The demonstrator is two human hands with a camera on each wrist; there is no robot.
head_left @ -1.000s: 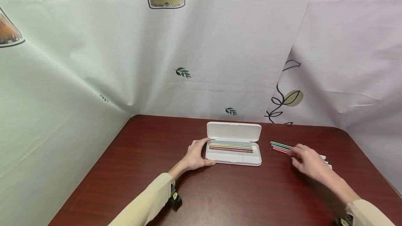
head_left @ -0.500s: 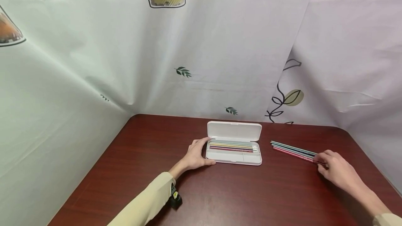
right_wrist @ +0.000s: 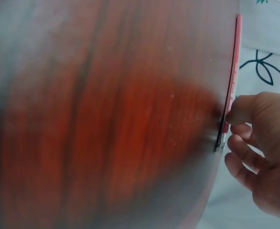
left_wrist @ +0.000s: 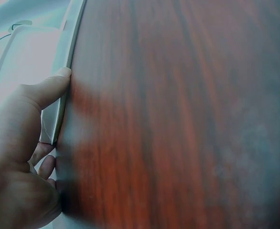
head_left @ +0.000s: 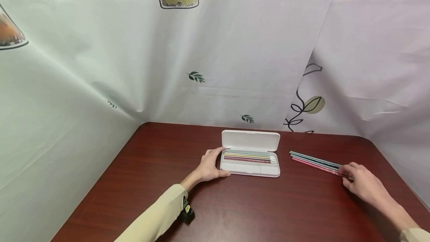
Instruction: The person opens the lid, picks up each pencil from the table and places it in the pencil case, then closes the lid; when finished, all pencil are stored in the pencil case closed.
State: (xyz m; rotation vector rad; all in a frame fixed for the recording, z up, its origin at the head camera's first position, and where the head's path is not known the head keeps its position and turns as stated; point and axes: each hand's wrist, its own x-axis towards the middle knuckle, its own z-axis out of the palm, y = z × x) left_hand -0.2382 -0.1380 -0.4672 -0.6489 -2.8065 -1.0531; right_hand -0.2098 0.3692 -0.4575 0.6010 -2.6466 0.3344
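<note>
Pressure should be gentle but even: right hand (head_left: pixel 364 183) pinching the slim red pencil (right_wrist: pixel 236 57), left hand (head_left: pixel 209 166) gripping the open white plastic case (head_left: pixel 242 167).

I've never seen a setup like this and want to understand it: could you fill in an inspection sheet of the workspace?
Surface: a dark reddish wood-grain table.
Job's things: a white pencil case, its lid raised, with a row of pencils in the back compartment; loose pencils, including teal and pink-red ones, lie on the table to the case's right.
Clutter: nothing seen.
Hands: the left hand holds the case's left end; the right hand holds the loose pencils near their eraser ends, how many is unclear.
Cables: nothing seen.
Surroundings: pale hanging fabric printed with plants.
</note>
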